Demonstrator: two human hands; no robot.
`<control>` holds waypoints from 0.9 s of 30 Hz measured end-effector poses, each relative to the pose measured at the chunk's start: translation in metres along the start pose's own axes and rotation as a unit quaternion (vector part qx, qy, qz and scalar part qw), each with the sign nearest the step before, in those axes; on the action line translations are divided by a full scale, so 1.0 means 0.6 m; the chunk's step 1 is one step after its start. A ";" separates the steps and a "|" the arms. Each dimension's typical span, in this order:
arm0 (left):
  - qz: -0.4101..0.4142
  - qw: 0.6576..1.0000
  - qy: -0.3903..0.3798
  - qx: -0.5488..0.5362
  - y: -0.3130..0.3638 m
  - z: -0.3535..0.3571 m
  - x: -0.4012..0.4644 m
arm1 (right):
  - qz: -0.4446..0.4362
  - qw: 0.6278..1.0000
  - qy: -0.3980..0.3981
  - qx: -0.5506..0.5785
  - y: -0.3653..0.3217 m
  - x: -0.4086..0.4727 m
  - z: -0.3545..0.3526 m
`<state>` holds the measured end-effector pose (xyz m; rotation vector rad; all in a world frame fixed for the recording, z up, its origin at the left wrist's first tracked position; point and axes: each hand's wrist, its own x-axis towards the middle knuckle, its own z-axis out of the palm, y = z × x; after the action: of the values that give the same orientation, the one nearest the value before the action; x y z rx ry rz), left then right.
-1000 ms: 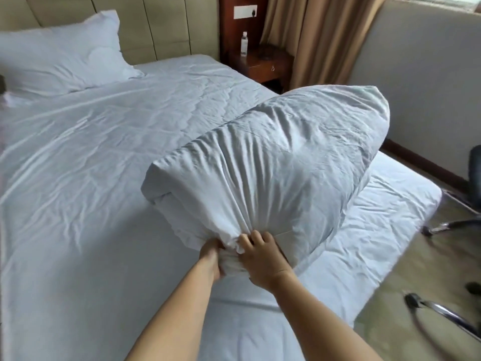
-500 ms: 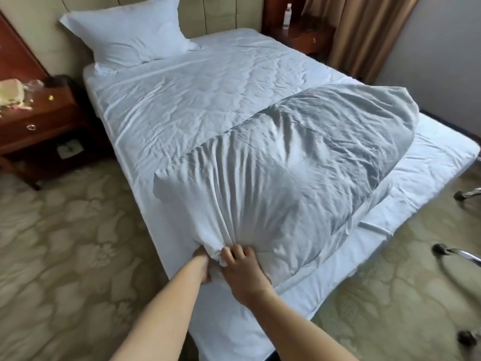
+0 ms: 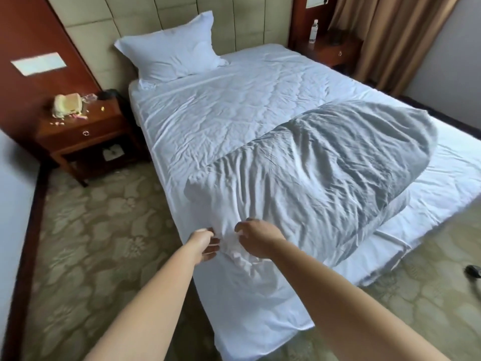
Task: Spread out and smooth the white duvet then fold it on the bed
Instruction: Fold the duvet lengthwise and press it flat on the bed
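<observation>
- Patterned carpet surrounds a bed (image 3: 234, 105) with a padded headboard, and every place below is given from that bed.
- At its near foot corner, the left hand (image 3: 208, 243) and right hand (image 3: 256, 237) sit just beside each other, each grip clamped on one bunched corner of the white duvet (image 3: 325, 173).
- A second ago the duvet was a puffed bundle lifted off the mattress; now it has dropped and flattened across the foot half, still folded over and creased.
- My reading: the fling has landed, so spreading has begun, and the hands must part to draw the layers open.
- One duvet edge bulges toward the bed's far side edge without spilling over; the sheet hangs off the near corner below the hands.
- Toward the head, the mattress lies bare up to the pillow (image 3: 171, 53), good room for spreading.
- Beside the head stands a nightstand (image 3: 83, 136), well apart from the hands.
</observation>
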<state>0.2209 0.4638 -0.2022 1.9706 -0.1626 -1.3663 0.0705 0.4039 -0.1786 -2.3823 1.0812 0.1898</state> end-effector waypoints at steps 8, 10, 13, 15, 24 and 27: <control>0.014 0.995 0.005 -0.095 0.058 -0.032 0.031 | -0.037 0.994 0.074 -0.074 -0.008 0.091 -0.046; 0.017 0.993 0.007 -0.118 0.078 -0.044 0.066 | -0.043 0.992 0.080 -0.086 -0.020 0.129 -0.047; -0.009 0.988 -0.033 -0.150 0.106 -0.058 0.123 | -0.050 0.991 0.062 -0.112 -0.038 0.189 -0.045; -0.037 0.980 -0.067 -0.183 0.125 -0.065 0.157 | -0.046 0.990 0.041 -0.130 -0.047 0.229 -0.044; -0.039 0.982 -0.108 -0.148 0.187 -0.069 0.261 | 0.002 0.991 0.035 -0.133 -0.053 0.350 -0.035; 0.011 0.983 -0.105 -0.147 0.236 -0.074 0.289 | 0.021 0.994 0.033 -0.100 -0.048 0.387 -0.037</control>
<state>0.3740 0.2989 -0.2393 1.5771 -0.0751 -1.4904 0.2459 0.2541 -0.2240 -2.5591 1.1937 0.2466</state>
